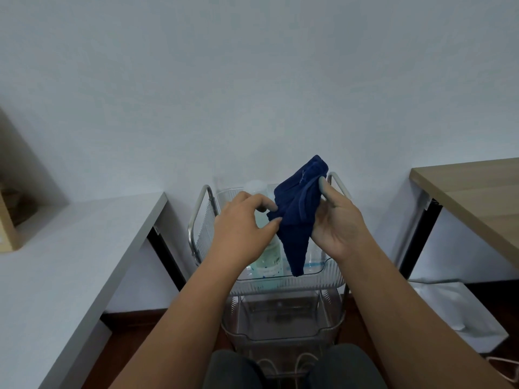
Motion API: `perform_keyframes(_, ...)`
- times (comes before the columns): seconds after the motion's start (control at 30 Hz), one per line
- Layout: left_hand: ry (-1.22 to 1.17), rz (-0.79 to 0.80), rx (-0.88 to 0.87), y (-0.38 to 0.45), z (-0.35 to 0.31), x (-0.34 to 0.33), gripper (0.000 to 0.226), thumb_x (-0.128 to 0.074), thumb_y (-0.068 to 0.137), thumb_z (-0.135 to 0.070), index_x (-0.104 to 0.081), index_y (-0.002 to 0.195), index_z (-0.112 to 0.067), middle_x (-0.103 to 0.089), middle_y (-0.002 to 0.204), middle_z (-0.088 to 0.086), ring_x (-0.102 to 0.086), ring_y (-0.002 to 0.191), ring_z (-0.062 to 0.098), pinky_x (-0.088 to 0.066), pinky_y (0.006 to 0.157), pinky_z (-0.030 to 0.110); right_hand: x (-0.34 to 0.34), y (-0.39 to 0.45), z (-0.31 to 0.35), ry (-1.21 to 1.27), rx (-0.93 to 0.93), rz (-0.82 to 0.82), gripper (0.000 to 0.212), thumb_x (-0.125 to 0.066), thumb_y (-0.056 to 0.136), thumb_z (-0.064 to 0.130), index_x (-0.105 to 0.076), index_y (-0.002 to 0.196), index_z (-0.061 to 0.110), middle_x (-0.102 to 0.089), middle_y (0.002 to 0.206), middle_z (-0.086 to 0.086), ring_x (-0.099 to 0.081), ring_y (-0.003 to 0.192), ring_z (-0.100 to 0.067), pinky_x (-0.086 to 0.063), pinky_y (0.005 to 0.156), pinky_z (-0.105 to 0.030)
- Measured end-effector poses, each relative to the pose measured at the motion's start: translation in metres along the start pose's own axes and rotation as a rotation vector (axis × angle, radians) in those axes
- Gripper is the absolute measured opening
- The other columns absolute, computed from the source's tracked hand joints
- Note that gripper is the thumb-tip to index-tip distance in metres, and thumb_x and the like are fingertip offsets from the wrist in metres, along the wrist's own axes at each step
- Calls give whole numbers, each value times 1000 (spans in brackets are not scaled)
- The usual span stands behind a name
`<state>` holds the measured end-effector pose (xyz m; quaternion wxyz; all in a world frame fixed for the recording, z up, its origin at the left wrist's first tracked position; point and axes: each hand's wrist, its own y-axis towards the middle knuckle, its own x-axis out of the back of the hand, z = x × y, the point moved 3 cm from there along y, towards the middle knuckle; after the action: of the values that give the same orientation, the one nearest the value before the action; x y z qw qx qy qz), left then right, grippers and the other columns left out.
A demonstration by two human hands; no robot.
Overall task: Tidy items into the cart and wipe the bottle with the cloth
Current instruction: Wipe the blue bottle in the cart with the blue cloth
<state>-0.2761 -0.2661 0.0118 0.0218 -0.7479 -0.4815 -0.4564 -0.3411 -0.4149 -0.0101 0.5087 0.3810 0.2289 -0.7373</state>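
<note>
A dark blue cloth (297, 214) hangs folded above the clear plastic cart (289, 284), held between both hands. My right hand (339, 223) grips its right side, thumb pressed on the upper edge. My left hand (241, 223) pinches the cloth's left edge with fingertips. A clear bottle (266, 256) with a pale green label stands upright in the cart's top tray, mostly hidden behind my left hand and the cloth.
The cart has metal side handles (196, 217) and a lower clear tray (280, 318). A white desk (70, 262) stands at left, a wooden table (477, 197) at right. A white bag (455, 313) lies on the floor at right. My knees are below the cart.
</note>
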Motion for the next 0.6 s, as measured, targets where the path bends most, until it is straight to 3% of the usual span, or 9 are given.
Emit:
perform_keyframes(0.1, -33, -7, 1, 0, 3, -1, 14, -76, 80, -37, -67, 91, -38, -52, 100, -15, -53, 93, 2, -49, 90, 35, 2, 1, -4, 2, -75, 14, 49, -51, 95, 32, -49, 137, 6, -55, 136, -20, -59, 118, -35, -56, 81, -44)
perform_keyframes(0.2, -69, -1, -20, -1, 3, -2, 13, -77, 79, -32, -65, 82, -38, -50, 99, -17, -51, 92, -3, -47, 85, 26, 7, 2, -6, -14, -91, -28, 47, -53, 95, 32, -53, 134, 7, -58, 131, -21, -62, 113, -36, -57, 75, -44)
perform_keyframes(0.27, -99, 7, -70, -2, 0, -1, 15, -75, 81, -32, -62, 78, -39, -54, 96, -20, -53, 91, -5, -42, 79, 14, 9, 3, -4, -53, -57, -72, 36, -56, 94, 31, -64, 121, 9, -67, 119, -18, -67, 105, -33, -57, 73, -41)
perform_keyframes(0.33, -145, 6, -156, -2, -7, 2, 13, -71, 85, -31, -60, 80, -35, -61, 92, -20, -55, 87, -5, -38, 73, 7, 12, 5, -1, -267, 28, -184, 22, -56, 93, 28, -74, 101, 19, -74, 101, -8, -71, 92, -24, -57, 70, -34)
perform_keyframes(0.37, -161, 7, -207, -2, -11, 3, 11, -68, 87, -30, -58, 83, -33, -63, 89, -19, -56, 85, -4, -39, 71, 9, 13, 5, 1, -435, 68, -251, 21, -55, 93, 27, -73, 103, 24, -73, 100, -4, -69, 91, -19, -56, 71, -32)
perform_keyframes(0.47, -208, 11, -289, 0, -20, 1, 7, -59, 92, -24, -53, 89, -27, -61, 81, -14, -58, 80, 7, -45, 70, 22, 18, 6, 5, -927, 207, -364, 42, -49, 95, 34, -44, 136, 30, -59, 114, 9, -56, 102, -7, -43, 84, -26)
perform_keyframes(0.53, -233, 16, -273, 4, -20, -2, 7, -57, 95, -21, -51, 92, -24, -60, 81, -13, -58, 83, 7, -45, 71, 19, 10, 2, 5, -1136, 322, -203, 37, -44, 97, 41, -49, 132, 32, -53, 127, 9, -49, 116, -9, -38, 96, -29)
perform_keyframes(0.6, -230, 22, -249, 9, -16, -4, 9, -56, 97, -19, -49, 94, -24, -58, 78, -12, -58, 75, 7, -45, 66, 21, -1, -2, -1, -1151, 282, 22, 33, -44, 97, 43, -65, 111, 23, -65, 114, 4, -58, 107, -11, -45, 92, -30)
